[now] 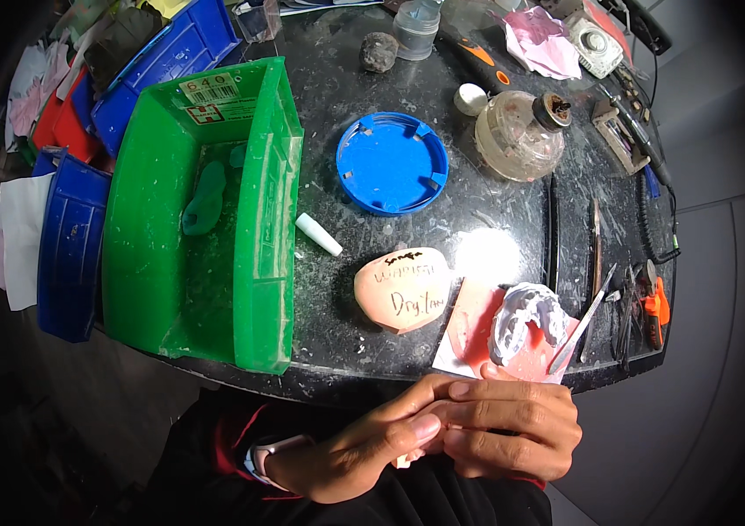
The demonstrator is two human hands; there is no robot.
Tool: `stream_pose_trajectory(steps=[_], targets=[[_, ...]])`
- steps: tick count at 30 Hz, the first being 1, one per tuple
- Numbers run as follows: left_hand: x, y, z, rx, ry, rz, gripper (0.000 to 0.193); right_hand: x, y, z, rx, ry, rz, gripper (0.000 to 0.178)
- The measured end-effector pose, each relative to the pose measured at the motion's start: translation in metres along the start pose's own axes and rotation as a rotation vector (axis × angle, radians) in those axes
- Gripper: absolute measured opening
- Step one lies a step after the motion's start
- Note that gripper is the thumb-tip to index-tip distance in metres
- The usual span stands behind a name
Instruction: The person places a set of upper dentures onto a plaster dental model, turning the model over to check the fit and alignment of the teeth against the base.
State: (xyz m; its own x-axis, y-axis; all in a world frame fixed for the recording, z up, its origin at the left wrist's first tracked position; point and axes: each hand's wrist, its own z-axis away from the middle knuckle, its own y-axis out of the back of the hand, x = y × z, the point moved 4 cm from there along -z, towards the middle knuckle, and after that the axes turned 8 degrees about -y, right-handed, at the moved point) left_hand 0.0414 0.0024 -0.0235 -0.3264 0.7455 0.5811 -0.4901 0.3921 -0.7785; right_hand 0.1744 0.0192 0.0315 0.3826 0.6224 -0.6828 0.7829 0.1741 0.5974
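Note:
Below the table's front edge, my left hand (368, 451) and my right hand (517, 425) meet, fingers curled together. Between them is a small pale piece (404, 460); only a bit of it shows, and its kind stays hidden. Just beyond my right hand, a white horseshoe-shaped dental mould (506, 329) rests on a pink wax sheet (470, 326). A metal spatula (584, 323) leans over the sheet's right edge. Left of the sheet lies a peach-coloured plaster model base (403, 302) with handwriting on it.
A green bin (269, 228) holding a teal piece (206, 200) stands left. Beside it lies a white tapered tube (319, 234). Farther back are a blue round lid (392, 164) and a glass spirit burner (517, 140). Orange-handled pliers (655, 307) and slim tools lie right.

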Motion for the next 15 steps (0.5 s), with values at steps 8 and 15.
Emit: stream_pose_trajectory(steps=[8,15], targets=[[0.0016,-0.0014,-0.0006,0.033,-0.015,0.008,0.054,-0.0022,0.0003,0.0016,0.051,0.038,0.049,0.026],[0.0072,-0.0024,-0.0001,0.056,-0.031,-0.105,0.053,-0.0015,-0.0012,0.0007,-0.030,0.046,0.113,0.022]])
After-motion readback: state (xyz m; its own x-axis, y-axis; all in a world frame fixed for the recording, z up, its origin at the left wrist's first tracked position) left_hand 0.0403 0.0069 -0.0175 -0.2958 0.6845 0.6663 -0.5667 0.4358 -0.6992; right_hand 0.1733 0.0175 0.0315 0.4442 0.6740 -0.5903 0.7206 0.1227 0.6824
